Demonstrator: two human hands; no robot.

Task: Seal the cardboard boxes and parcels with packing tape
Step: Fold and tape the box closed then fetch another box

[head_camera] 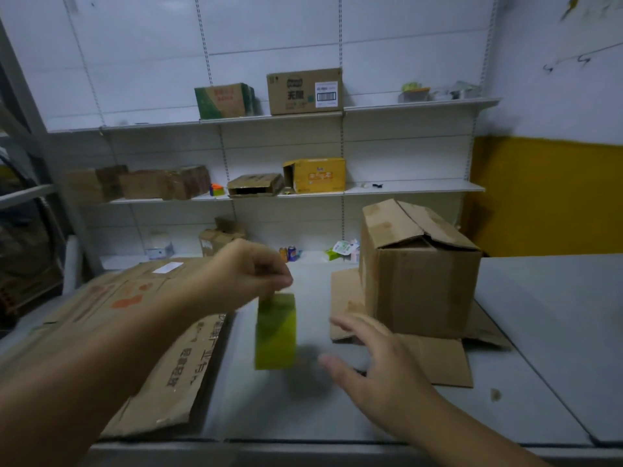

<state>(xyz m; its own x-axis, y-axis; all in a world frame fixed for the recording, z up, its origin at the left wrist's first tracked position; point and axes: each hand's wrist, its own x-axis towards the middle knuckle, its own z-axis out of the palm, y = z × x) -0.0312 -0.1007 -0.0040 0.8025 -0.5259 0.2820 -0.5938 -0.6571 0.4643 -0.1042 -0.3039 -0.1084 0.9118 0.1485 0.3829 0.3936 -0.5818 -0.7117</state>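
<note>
Left hand (256, 271): fingers pinching the tape roll (275, 332), dangling it above the worktop's middle.
Right hand (377, 362): fingers spreading apart, empty.
Handling: roll looking light, stiff; gripping through its core seems best.

We're in a stockroom/packing rm. White slotted wall shelves (404, 107) w/ brown cardboard cartons (305, 92); grey packing table (556, 332).

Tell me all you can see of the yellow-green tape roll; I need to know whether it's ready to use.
The yellow-green roll of packing tape hangs edge-on above the grey table, blurred by motion. It looks glossy and translucent, wide-banded. The left hand pinches it at the top, grip closed, apparently on its upper edge or a loose end. The right hand is open just beside it, not touching. It casts a shadow below. No dispenser shows.
</note>
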